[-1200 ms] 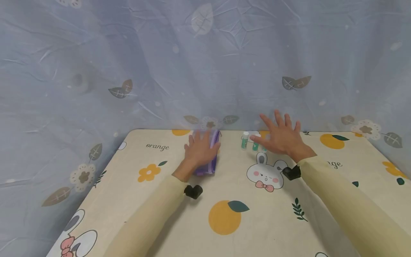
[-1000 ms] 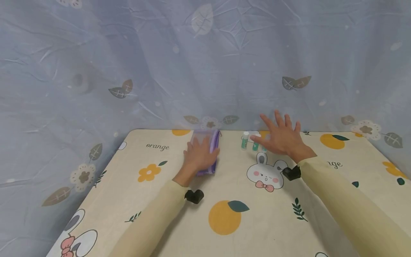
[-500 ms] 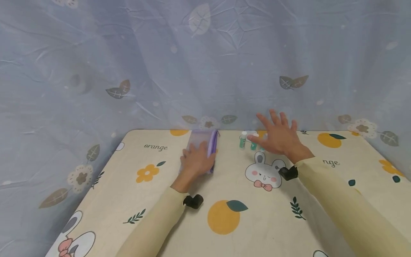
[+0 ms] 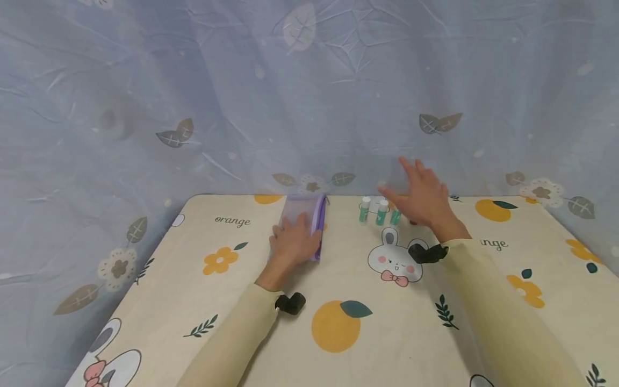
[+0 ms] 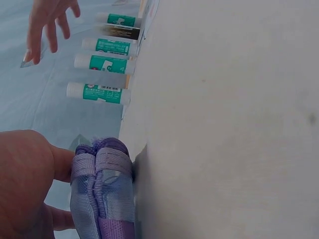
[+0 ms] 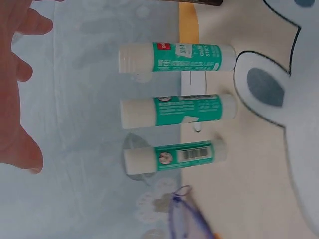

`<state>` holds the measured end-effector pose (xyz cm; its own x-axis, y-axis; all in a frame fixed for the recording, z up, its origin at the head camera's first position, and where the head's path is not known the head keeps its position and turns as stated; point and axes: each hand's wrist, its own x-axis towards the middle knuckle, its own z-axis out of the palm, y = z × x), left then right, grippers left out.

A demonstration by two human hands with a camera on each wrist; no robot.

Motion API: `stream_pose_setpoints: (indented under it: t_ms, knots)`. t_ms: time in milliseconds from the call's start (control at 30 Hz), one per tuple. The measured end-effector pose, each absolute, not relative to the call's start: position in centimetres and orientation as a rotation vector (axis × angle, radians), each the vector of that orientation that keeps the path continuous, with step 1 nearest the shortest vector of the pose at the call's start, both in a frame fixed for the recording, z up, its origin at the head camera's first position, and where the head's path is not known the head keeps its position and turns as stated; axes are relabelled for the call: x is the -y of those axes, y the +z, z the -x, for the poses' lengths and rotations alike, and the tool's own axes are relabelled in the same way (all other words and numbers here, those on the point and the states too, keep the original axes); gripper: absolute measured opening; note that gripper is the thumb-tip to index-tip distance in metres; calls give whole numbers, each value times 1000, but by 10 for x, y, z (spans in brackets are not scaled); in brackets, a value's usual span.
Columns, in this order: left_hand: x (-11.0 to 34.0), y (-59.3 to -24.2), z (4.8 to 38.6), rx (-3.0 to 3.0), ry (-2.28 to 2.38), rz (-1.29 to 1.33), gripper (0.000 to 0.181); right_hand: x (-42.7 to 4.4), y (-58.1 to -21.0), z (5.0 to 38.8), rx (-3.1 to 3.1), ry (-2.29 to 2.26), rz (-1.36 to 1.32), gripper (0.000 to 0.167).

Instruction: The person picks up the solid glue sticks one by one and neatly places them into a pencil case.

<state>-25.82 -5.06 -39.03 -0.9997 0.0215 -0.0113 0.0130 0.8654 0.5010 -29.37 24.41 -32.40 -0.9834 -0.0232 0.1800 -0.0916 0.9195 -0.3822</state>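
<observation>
A flat purple mesh zip pouch (image 4: 303,206) lies near the back of the table. My left hand (image 4: 292,243) rests on its near part, fingers spread and slightly bent; in the left wrist view the pouch's purple edging (image 5: 114,162) stands beside that hand. Right of the pouch, glue sticks with green labels and white caps (image 4: 364,210) stand upright in a row. Over the row's right end hovers my right hand (image 4: 426,200), fingers extended and holding nothing. A dark stick-like item (image 5: 119,32) stands among the glue sticks, mostly hidden by the right hand in the head view.
A cream cloth with printed oranges, flowers and rabbits covers the table (image 4: 271,344). Behind the table's back edge hangs a grey-blue patterned curtain (image 4: 309,107). Each wrist carries a small black device (image 4: 291,304).
My left hand has slid back toward me over the pouch, uncovering more of its mesh. My right hand has turned and lifted a little, so the glue sticks show more fully.
</observation>
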Motion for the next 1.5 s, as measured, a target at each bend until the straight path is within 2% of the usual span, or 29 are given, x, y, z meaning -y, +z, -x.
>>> stream_pose_setpoints:
  t_ms: [600, 1067, 1500]
  knots:
    - [52, -389, 258, -3011, 768, -36, 66, -255, -321, 284, 2508, 1377, 310, 100]
    - [52, -389, 259, -3020, 745, -29, 67, -270, -333, 285, 2211, 1706, 501, 92]
    - [54, -388, 257, -2998, 775, -29, 68, -280, -348, 283, 2184, 1784, 519, 89]
